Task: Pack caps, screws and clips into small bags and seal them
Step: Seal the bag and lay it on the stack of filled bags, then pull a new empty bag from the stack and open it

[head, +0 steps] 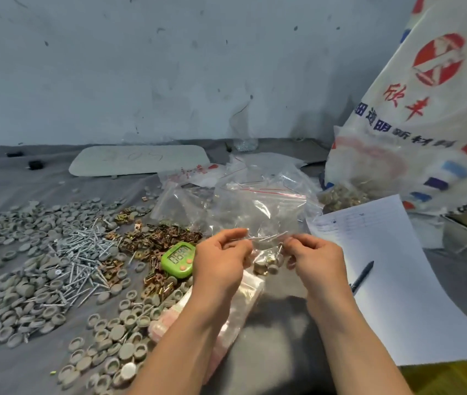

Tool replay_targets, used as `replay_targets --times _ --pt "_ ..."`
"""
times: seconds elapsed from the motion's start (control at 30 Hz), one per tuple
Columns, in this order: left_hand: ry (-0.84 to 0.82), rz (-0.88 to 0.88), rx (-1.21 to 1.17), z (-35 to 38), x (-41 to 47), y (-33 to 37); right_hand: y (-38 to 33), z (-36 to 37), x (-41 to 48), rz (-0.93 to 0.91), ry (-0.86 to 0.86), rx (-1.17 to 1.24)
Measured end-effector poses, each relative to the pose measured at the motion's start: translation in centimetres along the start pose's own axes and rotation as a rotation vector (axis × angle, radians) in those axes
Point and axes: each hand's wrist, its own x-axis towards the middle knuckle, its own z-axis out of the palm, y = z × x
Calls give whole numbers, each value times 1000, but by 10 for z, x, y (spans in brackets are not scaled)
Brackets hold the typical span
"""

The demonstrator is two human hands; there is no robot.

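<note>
My left hand (222, 253) and my right hand (313, 253) each pinch one side of the top of a small clear bag (268, 259). Caps, brass clips and screws show inside the bag, gathered at its bottom. The bag hangs between my hands just above the grey cloth. To the left lie several grey caps (21, 269), a pile of silver screws (84, 252) and brass clips (161, 238). A stack of empty small bags (243, 297) lies under my left forearm.
A green digital timer (178, 259) sits left of my left hand. Larger clear zip bags (255, 201) lie heaped behind. A paper sheet (392, 269) with a pen (362, 276) is at right, beside a big printed sack (426, 109). A pale board (141, 159) lies by the wall.
</note>
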Motion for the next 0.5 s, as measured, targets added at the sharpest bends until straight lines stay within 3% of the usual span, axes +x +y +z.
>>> replay_targets --times 0.07,0.17,0.23,0.37,0.5 --pt "-107 50 161 15 15 -3 -3 2 25 20 124 60" --pt "-243 335 781 26 28 -10 -4 11 47 -71 282 -108" --pt "-353 491 1010 32 30 -16 0 14 50 -128 347 -204" --pt "-580 466 1609 42 38 -28 9 23 46 -132 174 -342" --pt "-617 490 1745 39 45 -31 12 23 44 -63 43 -356"
